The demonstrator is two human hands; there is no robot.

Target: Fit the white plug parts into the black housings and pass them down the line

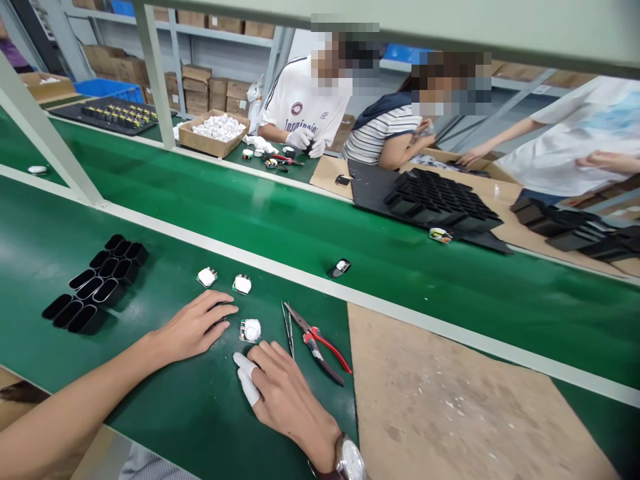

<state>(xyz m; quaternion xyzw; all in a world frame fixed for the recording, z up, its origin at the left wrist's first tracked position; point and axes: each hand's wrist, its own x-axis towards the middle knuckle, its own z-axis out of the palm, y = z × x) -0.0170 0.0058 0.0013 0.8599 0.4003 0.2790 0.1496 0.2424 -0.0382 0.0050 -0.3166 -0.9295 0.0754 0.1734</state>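
My left hand (pixel 200 325) rests palm down on the green bench (pixel 190 413), fingers stretched and apart, holding nothing. Just beyond its fingertips lie two small circuit boards with white tops, one on the left (pixel 207 277) and one on the right (pixel 242 285). A third white-topped board (pixel 251 330) sits between my hands. My right hand (pixel 277 383) lies beside that board with nothing visible in it; white finger cots cover the thumb and one finger, and the fingers are spread. Right of it are metal tweezers (pixel 289 330) and red-handled long-nose pliers (pixel 320 343).
Several black oval cases (pixel 107 288) stand at left. Beyond a pale rail (pixel 240 255) runs a green conveyor belt (pixel 270 220) carrying a black case with a white part (pixel 340 268). Cardboard (pixel 450 393) covers the bench at right. People work across the belt near stacked black cases (pixel 440 200).
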